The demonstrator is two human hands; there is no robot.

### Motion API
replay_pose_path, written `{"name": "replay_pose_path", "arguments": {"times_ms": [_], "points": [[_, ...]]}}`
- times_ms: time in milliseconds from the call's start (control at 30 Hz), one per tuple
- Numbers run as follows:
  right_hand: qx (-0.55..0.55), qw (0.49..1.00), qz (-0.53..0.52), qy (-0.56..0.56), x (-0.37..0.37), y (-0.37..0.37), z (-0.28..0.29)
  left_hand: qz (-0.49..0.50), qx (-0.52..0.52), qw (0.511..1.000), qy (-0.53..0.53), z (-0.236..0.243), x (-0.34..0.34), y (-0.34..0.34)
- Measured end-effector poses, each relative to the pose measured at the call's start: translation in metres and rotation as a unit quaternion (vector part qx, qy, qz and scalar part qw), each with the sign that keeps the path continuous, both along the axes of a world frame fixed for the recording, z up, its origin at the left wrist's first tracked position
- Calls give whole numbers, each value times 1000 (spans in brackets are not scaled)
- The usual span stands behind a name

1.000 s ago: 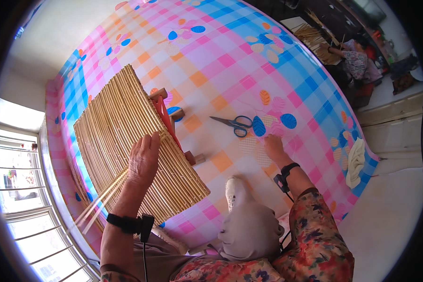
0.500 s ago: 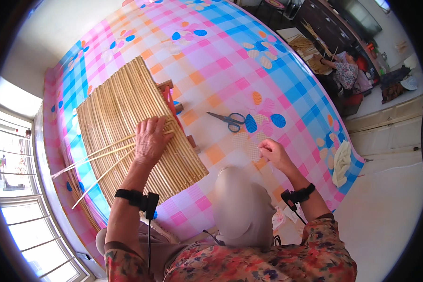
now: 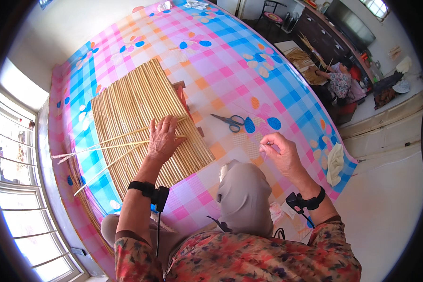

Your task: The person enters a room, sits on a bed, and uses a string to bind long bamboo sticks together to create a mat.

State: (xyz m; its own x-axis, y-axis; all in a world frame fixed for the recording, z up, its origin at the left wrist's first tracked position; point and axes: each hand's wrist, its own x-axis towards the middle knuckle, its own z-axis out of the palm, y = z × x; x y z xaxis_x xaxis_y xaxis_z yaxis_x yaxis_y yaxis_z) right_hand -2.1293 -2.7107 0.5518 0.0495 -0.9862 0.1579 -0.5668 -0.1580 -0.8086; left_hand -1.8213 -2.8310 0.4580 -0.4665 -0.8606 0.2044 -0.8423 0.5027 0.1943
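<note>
A mat of straight golden reed stalks (image 3: pixel 131 96) lies on a low wooden frame with a red part (image 3: pixel 181 96), most of which it hides. My left hand (image 3: pixel 163 138) rests flat on the mat's right part, fingers stretched and slightly apart. Several pale loose strips (image 3: pixel 113 144) run from beside and under that hand out past the mat's left edge. My right hand (image 3: pixel 281 152) is raised off the mat's right side, thumb and forefinger pinched together. Something very thin seems to be at the fingertips, too fine to make out. Dark-handled scissors (image 3: pixel 230 122) lie between the hands, untouched.
A checked, leaf-patterned sheet (image 3: pixel 211 61) covers the broad surface. More long stalks (image 3: pixel 82 192) lie along its left edge by the barred window. A pale cloth (image 3: pixel 335 164) sits at the right edge. Another person (image 3: pixel 339 82) works with stalks at the far right.
My right hand has risen and turned, its pinched fingertips now showing more clearly. My left hand stays flat on the mat. The whole view has shifted a little.
</note>
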Motion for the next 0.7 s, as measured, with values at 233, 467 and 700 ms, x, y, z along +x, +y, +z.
{"name": "replay_pose_path", "arguments": {"times_ms": [233,467,700], "points": [[20,994,39,-103,19,8,27,-9,-29,999,-33,6,7,10],[0,995,51,-85,30,19,46,-5,-82,996,-29,-6,5,13],[44,989,74,-123,35,28,46,19,2,999,-40,0,-42,-2]]}}
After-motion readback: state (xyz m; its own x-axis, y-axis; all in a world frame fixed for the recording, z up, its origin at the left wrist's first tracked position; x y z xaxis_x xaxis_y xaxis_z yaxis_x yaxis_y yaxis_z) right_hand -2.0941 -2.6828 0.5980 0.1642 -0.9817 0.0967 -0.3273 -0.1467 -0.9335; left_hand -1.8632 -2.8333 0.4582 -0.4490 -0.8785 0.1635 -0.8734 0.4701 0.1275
